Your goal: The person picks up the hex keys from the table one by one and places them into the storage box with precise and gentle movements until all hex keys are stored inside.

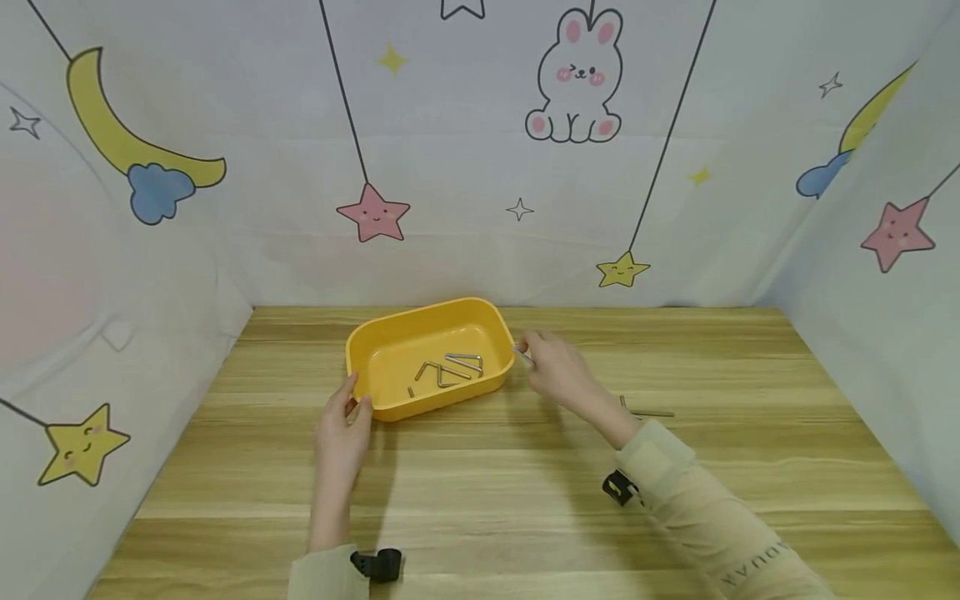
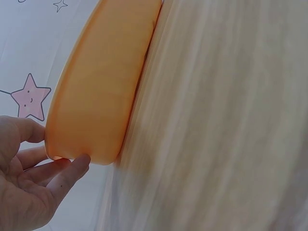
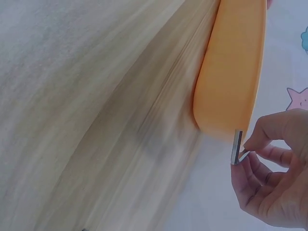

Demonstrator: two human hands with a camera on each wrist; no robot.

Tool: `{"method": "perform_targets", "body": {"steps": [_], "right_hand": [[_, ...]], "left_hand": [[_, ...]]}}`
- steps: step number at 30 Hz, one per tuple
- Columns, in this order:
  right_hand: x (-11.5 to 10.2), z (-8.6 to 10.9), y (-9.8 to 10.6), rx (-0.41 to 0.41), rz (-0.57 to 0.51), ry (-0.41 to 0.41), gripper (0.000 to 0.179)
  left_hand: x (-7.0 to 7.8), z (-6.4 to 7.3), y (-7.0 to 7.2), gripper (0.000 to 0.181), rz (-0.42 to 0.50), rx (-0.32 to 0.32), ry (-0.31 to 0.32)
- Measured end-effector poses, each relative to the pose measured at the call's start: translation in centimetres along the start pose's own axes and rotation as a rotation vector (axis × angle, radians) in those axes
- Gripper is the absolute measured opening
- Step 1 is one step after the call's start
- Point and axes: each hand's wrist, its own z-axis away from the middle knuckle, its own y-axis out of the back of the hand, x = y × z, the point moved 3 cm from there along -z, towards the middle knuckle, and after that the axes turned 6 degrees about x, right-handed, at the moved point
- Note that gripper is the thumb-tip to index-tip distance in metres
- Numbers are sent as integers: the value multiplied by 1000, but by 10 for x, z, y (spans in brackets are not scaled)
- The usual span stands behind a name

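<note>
Hex key [image 3: 237, 147]: pinched in right hand [image 1: 558, 367], yellow tray [image 1: 442, 397] just left; may snag it if too low, slip if gripped weakly. Left hand [image 1: 342, 433]: loosely round tray corner.

Hex keys [image 1: 450, 370] in yellow tray [image 1: 442, 404]

Soft, even light fills the head view, with diffuse shadows on the wooden tabletop [image 1: 480, 508] and slight sheen inside the yellow tray [image 1: 442, 406], while both wrist views (paler, almost hazy) smear the tabletop into blurred streaks.
</note>
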Motion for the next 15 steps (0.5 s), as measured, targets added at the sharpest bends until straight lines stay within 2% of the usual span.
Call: {"method": "perform_targets", "body": {"steps": [15], "right_hand": [[-32, -13, -1, 44, -39, 171, 32]], "left_hand": [[1, 1, 1, 50, 13, -9, 11]]}}
